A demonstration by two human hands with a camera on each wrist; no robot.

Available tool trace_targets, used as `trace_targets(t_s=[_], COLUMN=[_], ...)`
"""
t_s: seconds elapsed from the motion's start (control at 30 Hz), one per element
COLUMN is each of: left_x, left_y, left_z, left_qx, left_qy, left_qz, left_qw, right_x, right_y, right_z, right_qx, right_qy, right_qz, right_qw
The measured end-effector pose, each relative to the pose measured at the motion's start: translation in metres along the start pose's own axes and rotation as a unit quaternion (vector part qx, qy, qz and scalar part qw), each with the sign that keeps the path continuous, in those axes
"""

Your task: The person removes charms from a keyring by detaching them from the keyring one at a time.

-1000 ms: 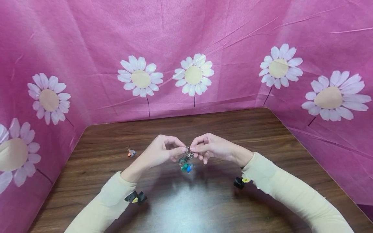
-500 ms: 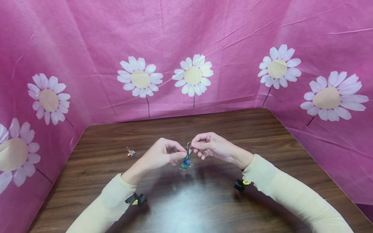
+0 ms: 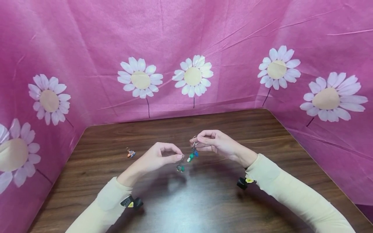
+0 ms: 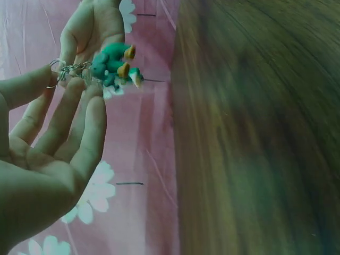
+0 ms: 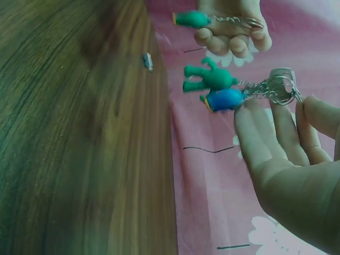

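Thumb to forefinger, the left hand (image 3: 158, 158) pinches a green keychain (image 5: 193, 19), the right hand (image 3: 220, 144) a green-and-blue bunch (image 5: 226, 98). Another charm (image 3: 131, 153) lies on the worktop (image 3: 215, 197).

Green figurine (image 5: 217, 78) and blue figurine (image 5: 226, 99) on rings (image 5: 278, 85) in right grip (image 5: 296, 175).
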State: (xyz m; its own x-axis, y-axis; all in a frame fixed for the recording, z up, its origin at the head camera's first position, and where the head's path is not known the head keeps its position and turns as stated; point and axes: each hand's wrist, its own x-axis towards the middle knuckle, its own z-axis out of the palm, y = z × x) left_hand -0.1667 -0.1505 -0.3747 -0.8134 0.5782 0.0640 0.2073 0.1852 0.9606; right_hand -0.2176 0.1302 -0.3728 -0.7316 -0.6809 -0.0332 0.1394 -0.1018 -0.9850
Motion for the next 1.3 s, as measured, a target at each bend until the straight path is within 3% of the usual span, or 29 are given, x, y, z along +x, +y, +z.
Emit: trace_targets(t_s=[0.27, 0.73, 1.1, 1.3], left_x=[-0.006, -0.015, -0.008, -0.006], left_y=[-0.024, -0.082, -0.093, -0.093], left_z=[-0.020, -0.076, -0.101, -0.114], left_qx=[-0.109, -0.154, -0.136, -0.092], left_qy=[0.000, 0.055, 0.113, 0.153], left_qz=[-0.036, -0.113, -0.179, -0.173], left_qw=[0.9934, 0.9801, 0.9678, 0.9687], right_x=[-0.002, -0.001, 0.000, 0.001], right_y=[0.006, 0.012, 0.012, 0.011], right_z=[-0.002, -0.002, -0.001, 0.000], right_qx=[0.015, 0.021, 0.029, 0.024], right_qy=[0.000, -0.012, -0.017, -0.022], right_qz=[0.026, 0.036, 0.037, 0.034], right_qw=[1.000, 0.999, 0.999, 0.999])
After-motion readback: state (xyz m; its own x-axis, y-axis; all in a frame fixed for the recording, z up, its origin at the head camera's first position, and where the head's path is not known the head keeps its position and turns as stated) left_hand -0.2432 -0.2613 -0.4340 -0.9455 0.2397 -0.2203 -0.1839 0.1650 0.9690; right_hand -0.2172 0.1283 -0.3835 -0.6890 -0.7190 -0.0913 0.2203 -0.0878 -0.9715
